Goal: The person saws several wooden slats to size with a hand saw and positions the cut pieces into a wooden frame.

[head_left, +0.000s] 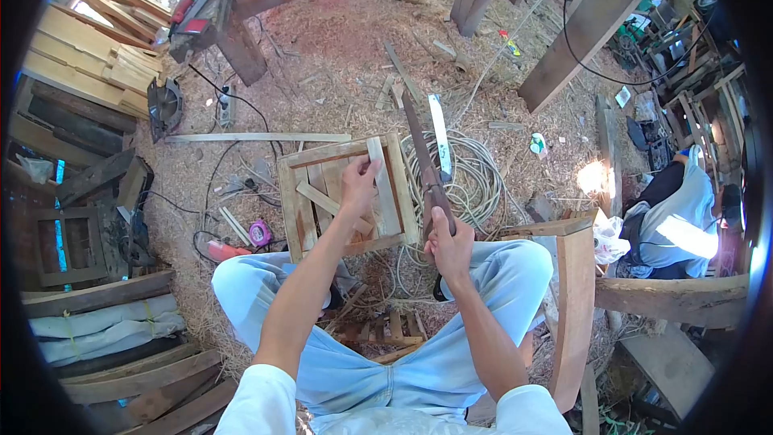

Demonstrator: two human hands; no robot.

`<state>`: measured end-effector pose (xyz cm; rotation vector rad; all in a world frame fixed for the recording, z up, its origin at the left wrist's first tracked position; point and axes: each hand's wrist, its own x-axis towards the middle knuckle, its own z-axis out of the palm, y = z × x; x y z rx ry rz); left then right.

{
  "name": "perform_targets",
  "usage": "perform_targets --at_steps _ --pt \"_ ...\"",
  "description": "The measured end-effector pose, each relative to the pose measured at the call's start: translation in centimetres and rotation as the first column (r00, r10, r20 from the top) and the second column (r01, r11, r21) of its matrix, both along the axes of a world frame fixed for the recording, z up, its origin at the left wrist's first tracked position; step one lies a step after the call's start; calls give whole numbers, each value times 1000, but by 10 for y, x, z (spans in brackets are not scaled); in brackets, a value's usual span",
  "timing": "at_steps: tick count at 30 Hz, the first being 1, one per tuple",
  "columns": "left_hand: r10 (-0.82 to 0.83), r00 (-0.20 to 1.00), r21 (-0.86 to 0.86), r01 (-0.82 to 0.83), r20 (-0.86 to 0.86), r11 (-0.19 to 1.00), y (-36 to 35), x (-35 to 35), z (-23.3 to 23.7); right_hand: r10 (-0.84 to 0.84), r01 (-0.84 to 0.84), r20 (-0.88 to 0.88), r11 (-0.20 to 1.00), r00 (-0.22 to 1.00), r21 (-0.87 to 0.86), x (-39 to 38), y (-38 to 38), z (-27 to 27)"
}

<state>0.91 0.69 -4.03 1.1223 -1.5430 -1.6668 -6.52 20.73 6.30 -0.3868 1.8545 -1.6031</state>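
Observation:
My left hand (357,183) grips the near end of a pale wooden slat (384,185) that stands in a square wooden frame (291,209) on the sawdust-covered ground. A second short slat (316,198) lies slanted inside the frame. My right hand (449,243) is closed around the handle of a long dark blade (419,141), a machete-like knife that points away from me past the frame's right side. Both my knees, in light blue trousers, are spread below the frame.
A coil of pale rope (475,181) lies right of the frame. A pink tape measure (259,233), cables and a circular saw (165,105) lie to the left. Stacked planks (88,56) are far left. Another person (684,217) sits at right beside a wooden chair part (573,298).

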Motion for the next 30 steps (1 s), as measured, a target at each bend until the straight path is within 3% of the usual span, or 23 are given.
perform_targets --at_steps 4,6,8,10,14,16,17,23,27,30 --pt "13 999 90 -9 -44 996 0 -17 7 -25 24 -14 999 1000 -41 -2 -5 -5" --pt "-152 917 -96 201 369 975 9 -18 5 -23 23 9 1000 1000 -13 -4 -6 0" --pt "-124 954 -95 155 275 983 26 -18 6 -24 23 30 1000 999 18 -5 -7 4" --pt "27 972 -191 18 234 982 38 -19 7 5 -4 -42 1000 999 29 -4 -7 5" --pt "59 960 -207 -1 274 978 66 -18 16 25 -21 -66 998 998 62 -4 -4 1" --pt "111 983 -266 -69 145 962 80 -16 14 38 -30 -99 996 994 82 -3 -1 -3" --pt "129 977 -188 -96 168 977 87 -16 12 32 -24 -101 996 994 86 -3 2 -5" --pt "93 937 -157 -41 338 987 105 -9 7 40 -34 -71 996 997 84 7 17 -11" --pt "129 938 -149 -84 321 985 104 -19 -7 37 -31 -56 993 998 111 15 27 -8" --pt "224 932 -236 -158 283 959 103 -18 -5 45 -36 -69 991 997 129 17 32 -13"
